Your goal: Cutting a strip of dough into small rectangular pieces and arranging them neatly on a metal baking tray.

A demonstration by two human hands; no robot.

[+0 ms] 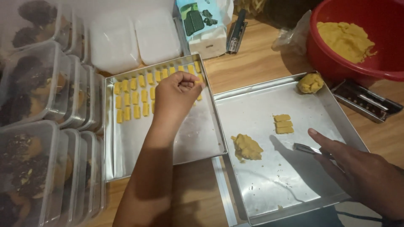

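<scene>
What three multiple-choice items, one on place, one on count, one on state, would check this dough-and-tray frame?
1. Where is the left hand?
A. Over the left metal tray of small yellow dough pieces
B. Inside the red plastic bowl
C. On the stacked clear plastic containers

2. How many cut yellow dough bars are stacked on the right metal tray?
A. One
B. Three
C. Six

3. What is the right hand doing?
A. Lying empty
B. Kneading dough
C. Holding a thin metal tool

Answers: 1 A, the fist hangs above the rows; 2 B, three bars lie together; 3 C, the blade juts from its fingers.
</scene>
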